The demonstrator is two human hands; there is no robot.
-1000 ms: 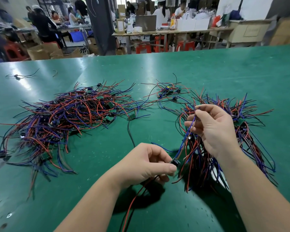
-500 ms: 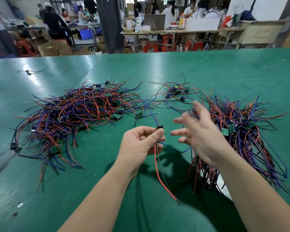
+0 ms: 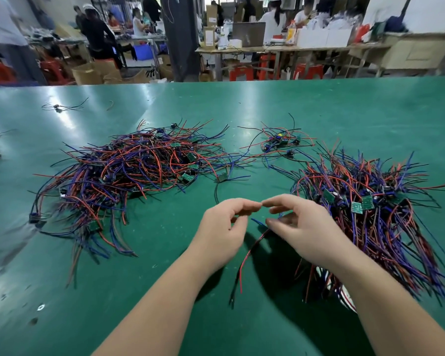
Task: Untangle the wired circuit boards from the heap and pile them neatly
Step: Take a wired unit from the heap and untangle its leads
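Though its board is hidden between the fingers, the wired circuit board (image 3: 242, 263) being worked shows by its leads. A red and a black one hang from under the right hand (image 3: 306, 227) and trail down towards the near edge of the green table (image 3: 344, 111), and a short blue lead (image 3: 258, 222) pokes out between the two hands. It is held above the table's middle, between the tangled heap (image 3: 129, 170) on the left and the neater pile (image 3: 365, 209) on the right.

Half a second ago the left hand (image 3: 221, 227) alone pinched this piece by its dark end while the right hand was spread flat and held nothing. Now the right hand has closed in, its thumb and fingers curled on the leads where they start.

The two index fingertips almost touch. The left hand's fingers are curled with the thumb tucked beneath, but motion blur hides whether it has hold of anything. Both forearms reach in from the near edge.

Beyond the hands a small cluster (image 3: 278, 142) of boards lies apart, and a single loose board (image 3: 221, 177) sits just beside the heap.
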